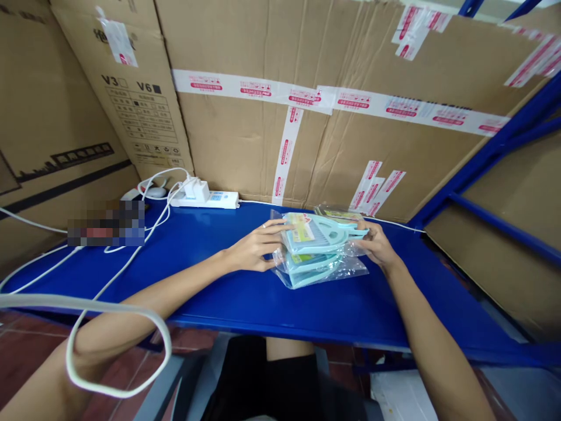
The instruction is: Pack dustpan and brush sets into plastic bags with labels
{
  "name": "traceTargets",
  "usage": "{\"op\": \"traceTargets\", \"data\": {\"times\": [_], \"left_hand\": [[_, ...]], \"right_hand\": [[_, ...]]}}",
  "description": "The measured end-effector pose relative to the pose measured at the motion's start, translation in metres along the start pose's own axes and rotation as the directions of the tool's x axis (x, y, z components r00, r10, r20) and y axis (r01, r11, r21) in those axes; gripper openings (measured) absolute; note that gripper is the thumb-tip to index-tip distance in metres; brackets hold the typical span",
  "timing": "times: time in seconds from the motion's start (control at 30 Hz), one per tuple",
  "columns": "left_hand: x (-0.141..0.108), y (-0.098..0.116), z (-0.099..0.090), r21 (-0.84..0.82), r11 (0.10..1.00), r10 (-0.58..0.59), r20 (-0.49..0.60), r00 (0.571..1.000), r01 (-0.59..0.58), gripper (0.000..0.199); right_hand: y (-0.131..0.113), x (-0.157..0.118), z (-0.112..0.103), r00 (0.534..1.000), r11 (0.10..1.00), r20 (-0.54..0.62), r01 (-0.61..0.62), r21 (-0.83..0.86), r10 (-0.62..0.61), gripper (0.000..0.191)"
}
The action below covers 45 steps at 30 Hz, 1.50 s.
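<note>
A small stack of light-blue dustpans [326, 234] in clear plastic bags is between my hands, just above or on the blue table. Each looks like a ridged pan with a looped handle pointing right, and a yellow-green label [301, 227] shows on the top one. My left hand [256, 245] closes on the wide left end, its fingers spread along the bag's edge. At the handle end, my right hand [379, 242] pinches the tips and the plastic; its fingertips are partly hidden. Under the top dustpan, a lower bagged one [313, 272] is visible.
Behind the stack lies another clear packet [339, 214] with a yellowish label. A white power strip [223, 200] with plugs sits at the back of the blue table [263, 307]. A white cable [164, 345] loops over my left forearm. Cardboard sheets [245, 140] wall the back.
</note>
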State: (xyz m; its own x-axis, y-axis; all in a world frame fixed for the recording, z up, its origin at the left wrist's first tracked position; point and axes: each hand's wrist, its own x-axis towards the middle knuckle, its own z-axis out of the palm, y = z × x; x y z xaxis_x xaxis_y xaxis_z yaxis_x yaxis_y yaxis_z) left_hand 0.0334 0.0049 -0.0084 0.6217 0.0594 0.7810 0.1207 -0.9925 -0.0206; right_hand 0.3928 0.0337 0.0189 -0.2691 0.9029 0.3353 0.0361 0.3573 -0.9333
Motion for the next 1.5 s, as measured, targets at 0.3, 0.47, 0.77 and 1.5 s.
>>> {"op": "traceTargets", "data": {"times": [0.3,0.47,0.77,1.5], "left_hand": [[0.003,0.004,0.002,-0.029,0.998,0.048,-0.098,0.994,-0.051,0.007],[-0.001,0.004,0.006,-0.036,0.999,0.024,-0.101,0.995,-0.028,0.007],[0.001,0.006,0.006,-0.025,1.000,0.012,-0.183,0.983,-0.017,0.011],[0.007,0.008,-0.001,0.052,0.999,0.027,-0.201,0.979,-0.017,0.011]], "right_hand": [[0.014,0.002,-0.012,1.000,0.999,-0.022,0.011,0.038,-0.010,0.057],[0.016,0.001,-0.013,0.999,0.997,-0.042,-0.006,0.078,0.009,0.059],[0.013,0.001,-0.014,0.999,0.994,-0.046,-0.008,0.111,0.014,0.056],[0.013,0.001,-0.018,0.998,0.994,-0.070,0.000,0.107,0.008,0.058]]}}
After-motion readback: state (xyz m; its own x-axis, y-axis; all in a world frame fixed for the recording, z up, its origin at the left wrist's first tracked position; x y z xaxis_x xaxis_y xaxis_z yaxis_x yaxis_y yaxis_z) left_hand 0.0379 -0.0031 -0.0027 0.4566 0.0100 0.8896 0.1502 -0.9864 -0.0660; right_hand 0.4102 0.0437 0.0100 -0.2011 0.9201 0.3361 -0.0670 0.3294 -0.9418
